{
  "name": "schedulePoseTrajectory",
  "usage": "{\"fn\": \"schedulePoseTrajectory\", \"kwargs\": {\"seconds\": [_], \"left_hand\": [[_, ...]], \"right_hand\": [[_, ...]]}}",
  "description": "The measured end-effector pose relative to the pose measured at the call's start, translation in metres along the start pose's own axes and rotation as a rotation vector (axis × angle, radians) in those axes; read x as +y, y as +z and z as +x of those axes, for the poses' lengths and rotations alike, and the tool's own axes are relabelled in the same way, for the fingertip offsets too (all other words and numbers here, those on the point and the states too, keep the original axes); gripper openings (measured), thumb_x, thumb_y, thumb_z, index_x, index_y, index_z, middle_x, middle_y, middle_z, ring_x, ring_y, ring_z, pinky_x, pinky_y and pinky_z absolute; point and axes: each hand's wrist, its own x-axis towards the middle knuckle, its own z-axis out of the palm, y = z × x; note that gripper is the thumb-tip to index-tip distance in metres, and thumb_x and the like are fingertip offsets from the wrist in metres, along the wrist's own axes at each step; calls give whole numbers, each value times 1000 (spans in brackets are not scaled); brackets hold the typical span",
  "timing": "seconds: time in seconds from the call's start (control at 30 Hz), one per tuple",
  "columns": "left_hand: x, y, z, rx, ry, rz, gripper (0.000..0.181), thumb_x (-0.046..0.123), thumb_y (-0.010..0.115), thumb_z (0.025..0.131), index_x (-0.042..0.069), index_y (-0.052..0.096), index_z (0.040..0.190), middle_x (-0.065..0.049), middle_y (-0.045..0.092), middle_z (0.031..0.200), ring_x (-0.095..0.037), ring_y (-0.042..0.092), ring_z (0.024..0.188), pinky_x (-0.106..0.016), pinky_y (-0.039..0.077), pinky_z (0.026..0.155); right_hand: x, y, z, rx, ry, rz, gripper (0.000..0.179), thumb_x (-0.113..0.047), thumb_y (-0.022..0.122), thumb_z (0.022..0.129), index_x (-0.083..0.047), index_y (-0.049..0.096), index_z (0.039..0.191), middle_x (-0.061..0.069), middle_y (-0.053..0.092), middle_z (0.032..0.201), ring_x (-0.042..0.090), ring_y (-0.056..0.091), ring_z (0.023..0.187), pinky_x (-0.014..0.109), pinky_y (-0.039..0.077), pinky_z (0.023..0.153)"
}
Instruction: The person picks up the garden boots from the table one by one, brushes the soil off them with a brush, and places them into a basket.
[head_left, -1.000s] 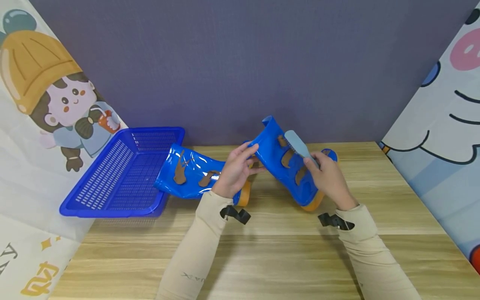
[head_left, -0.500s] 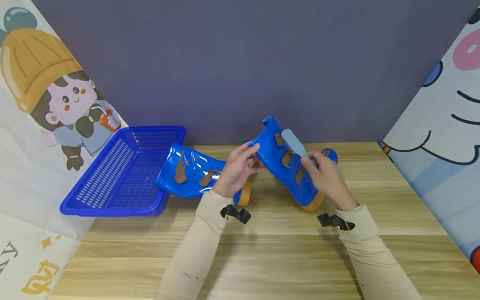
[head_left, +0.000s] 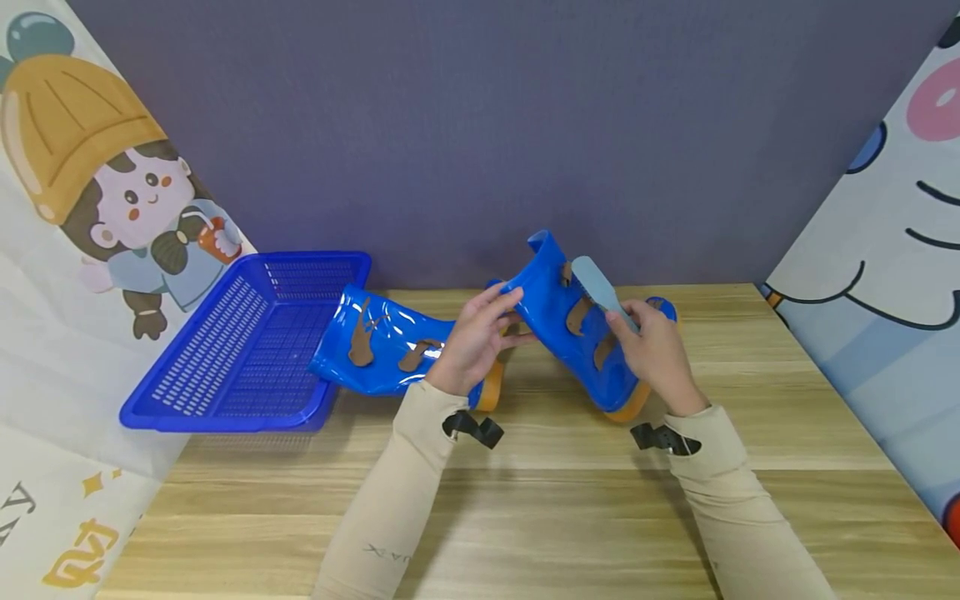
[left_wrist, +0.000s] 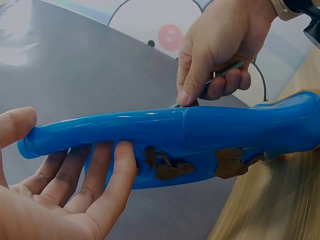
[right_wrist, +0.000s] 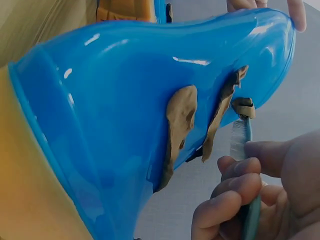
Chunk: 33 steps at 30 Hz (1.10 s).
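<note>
My left hand (head_left: 472, 342) grips the shaft of a blue rain boot (head_left: 542, 310) near its top, thumb on one side and fingers on the other. The boot stands tilted, its orange sole (head_left: 628, 406) low on the table. Brown mud-like patches (right_wrist: 181, 112) cling to its side. A light-blue brush (head_left: 592, 282) is held in my right hand (head_left: 660, 357). In the right wrist view, its bristles (right_wrist: 238, 139) face the boot, and its tip meets a curled brown patch (right_wrist: 244, 107). A second blue boot (head_left: 386, 367) lies on its side, partly behind my left hand, with similar patches.
A blue mesh basket (head_left: 277, 350) stands at the left, against the lying boot's top. Behind the wooden table (head_left: 562, 517) rises a grey-purple panel (head_left: 480, 133). Cartoon-printed sheets (head_left: 892, 275) hang at both sides.
The brush has shifted slightly left, then back right and a little up along the boot's side. The uppermost brown patch has shifted with it. My left hand keeps its grip on the boot.
</note>
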Motion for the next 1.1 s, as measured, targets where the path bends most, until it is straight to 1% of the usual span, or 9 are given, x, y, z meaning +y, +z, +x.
{"fn": "schedulePoseTrajectory", "kwargs": {"seconds": [0.17, 0.37, 0.5, 0.6, 0.73, 0.8, 0.87, 0.93, 1.1], "left_hand": [[0, 0, -1, 5, 6, 6, 33, 29, 58, 105, 10, 60, 132, 2, 70, 106, -17, 64, 101, -68, 40, 113], [0, -1, 0, 12, 4, 6, 34, 30, 59, 105, 10, 59, 134, 1, 69, 110, -18, 65, 102, -68, 41, 112], [0, -2, 1, 23, -1, 6, 35, 30, 59, 105, 10, 59, 134, -1, 69, 112, -19, 65, 104, -69, 40, 112], [0, -2, 1, 29, -4, 14, 36, 31, 59, 105, 11, 59, 135, 0, 68, 112, -20, 65, 105, -68, 41, 112], [1, -3, 0, 28, -2, 14, 35, 30, 59, 105, 11, 59, 135, -1, 67, 111, -20, 65, 104, -68, 41, 112], [1, -3, 0, 30, -2, 13, 35, 30, 59, 105, 10, 59, 134, 0, 67, 110, -19, 65, 103, -68, 42, 112], [1, -3, 0, 30, -4, 12, 34, 30, 59, 105, 10, 59, 133, 0, 67, 110, -19, 65, 102, -68, 42, 112], [1, -3, 0, 31, -7, 9, 34, 30, 59, 105, 10, 60, 133, 0, 67, 109, -19, 65, 102, -68, 42, 111], [2, -3, 0, 34, -11, 6, 34, 30, 59, 105, 10, 60, 132, 0, 68, 108, -19, 66, 102, -67, 42, 111]], "right_hand": [[1, -4, 0, 4, 6, 2, 46, -35, 47, 109, 5, 62, 127, 20, 65, 98, 27, 53, 73, 32, 42, 59], [3, -6, 0, 13, 3, 19, 44, -36, 48, 109, 3, 62, 124, 14, 56, 85, 23, 45, 62, 31, 38, 53], [3, -7, 0, 3, -6, 25, 46, -38, 47, 109, 3, 62, 124, 12, 52, 81, 22, 44, 61, 30, 36, 51], [2, -8, -1, -24, -15, 29, 47, -39, 47, 109, 2, 62, 126, 11, 51, 78, 20, 42, 57, 30, 36, 49], [2, -8, -1, -87, -27, 41, 47, -41, 47, 109, -1, 61, 128, 7, 49, 71, 16, 39, 49, 31, 36, 44], [4, -7, 0, -108, -32, 47, 46, -41, 47, 109, -1, 61, 129, 6, 48, 70, 15, 38, 48, 31, 36, 43], [6, -6, 0, -112, -35, 47, 45, -39, 48, 109, -1, 61, 129, 5, 47, 70, 15, 39, 49, 30, 36, 44], [8, -6, 1, -95, -38, 39, 43, -35, 49, 109, 1, 61, 129, 7, 49, 72, 15, 41, 51, 30, 36, 45], [12, -8, 2, -45, -24, 11, 41, -30, 50, 109, 4, 63, 128, 15, 60, 88, 19, 46, 60, 29, 38, 51]]}}
